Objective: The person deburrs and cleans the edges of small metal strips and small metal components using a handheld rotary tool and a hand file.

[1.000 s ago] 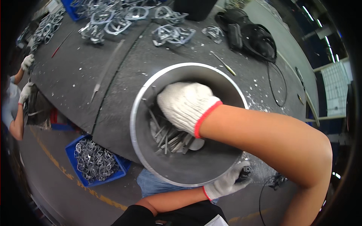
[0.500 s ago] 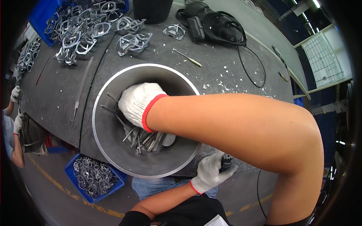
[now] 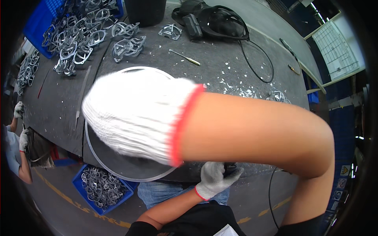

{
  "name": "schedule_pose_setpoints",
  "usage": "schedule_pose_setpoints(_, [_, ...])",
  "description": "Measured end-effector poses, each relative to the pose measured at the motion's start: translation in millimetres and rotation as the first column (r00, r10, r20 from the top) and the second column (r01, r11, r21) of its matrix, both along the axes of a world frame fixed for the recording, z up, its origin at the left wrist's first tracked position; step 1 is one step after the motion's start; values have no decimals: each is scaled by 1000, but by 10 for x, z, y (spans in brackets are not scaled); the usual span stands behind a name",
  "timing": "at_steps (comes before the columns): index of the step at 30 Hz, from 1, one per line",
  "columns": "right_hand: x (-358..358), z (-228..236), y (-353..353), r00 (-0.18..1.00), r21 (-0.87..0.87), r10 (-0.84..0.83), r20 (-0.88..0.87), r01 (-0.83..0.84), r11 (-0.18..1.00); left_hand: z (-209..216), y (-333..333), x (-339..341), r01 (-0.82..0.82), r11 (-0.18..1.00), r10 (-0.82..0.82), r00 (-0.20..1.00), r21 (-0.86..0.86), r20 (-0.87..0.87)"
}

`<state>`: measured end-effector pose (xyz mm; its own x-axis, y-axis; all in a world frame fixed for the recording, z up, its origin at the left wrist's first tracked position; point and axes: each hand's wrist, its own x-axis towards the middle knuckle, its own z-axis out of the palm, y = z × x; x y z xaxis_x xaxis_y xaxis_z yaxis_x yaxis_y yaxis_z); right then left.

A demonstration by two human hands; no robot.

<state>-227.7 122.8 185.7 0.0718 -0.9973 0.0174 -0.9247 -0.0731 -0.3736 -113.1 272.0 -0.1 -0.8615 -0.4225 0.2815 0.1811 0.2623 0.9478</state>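
My right hand (image 3: 138, 114), in a white knit glove with a red cuff, is raised above the round metal bin (image 3: 103, 165) and covers most of it. Its fingers are hidden behind the back of the glove, so what it holds, if anything, does not show. Low in front, my left hand (image 3: 214, 180), gloved as well, is closed around a dark tool (image 3: 230, 168) at the table's near edge. Only a small part of that tool shows, under my right forearm.
Grey metal brackets (image 3: 75, 43) lie heaped by a blue crate at the far left; a blue crate (image 3: 130, 192) of them stands below the table. A screwdriver (image 3: 185, 57), black bag (image 3: 220, 21) and black bucket (image 3: 145, 11) lie beyond. At the left edge a co-worker's gloved hands (image 3: 23, 139) show.
My right hand has risen out of the metal bin, toward the camera. The thin metal rods seen inside the bin are now covered. My left hand has stayed around the dark tool.
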Motion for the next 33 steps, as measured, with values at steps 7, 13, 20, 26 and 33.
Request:
schedule_pose_setpoints(7, [-349,174,1282,764,-161,-299,572,462,872,-177,-81,68,-47,996,43,997,76,59])
schedule_pose_setpoints(13, [-344,-532,2306,285,-104,-424,860,910,400,-75,48,-42,66,971,-78,996,229,40])
schedule_pose_setpoints(20, [-311,-1166,2756,-174,253,-318,932,941,226,-112,35,-15,62,969,-74,996,240,42])
schedule_pose_setpoints(26, [-309,-1272,2587,-414,442,-231,881,893,88,-64,35,-14,38,974,-49,998,223,45])
schedule_pose_setpoints(33, [-276,-1251,2535,-389,436,-283,877,891,125,-29,-20,-23,108,973,-131,986,203,102])
